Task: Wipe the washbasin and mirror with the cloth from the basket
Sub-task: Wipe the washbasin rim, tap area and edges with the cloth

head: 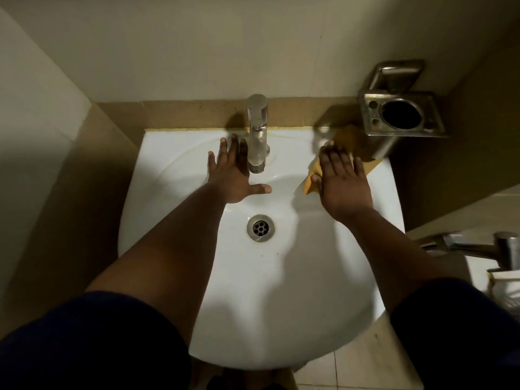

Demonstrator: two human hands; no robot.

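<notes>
A white washbasin fills the middle of the head view, with a steel tap at its back and a drain in the bowl. A yellow cloth lies on the basin's back right rim. My right hand presses flat on the cloth with straight fingers. My left hand rests open on the rim just left of the tap, thumb spread toward the bowl. The mirror and the basket are out of view.
A steel wall holder with a round cup ring juts out above the basin's back right corner, close to the cloth. A metal fitting sticks out at the right edge. Tiled walls close in behind and on the left.
</notes>
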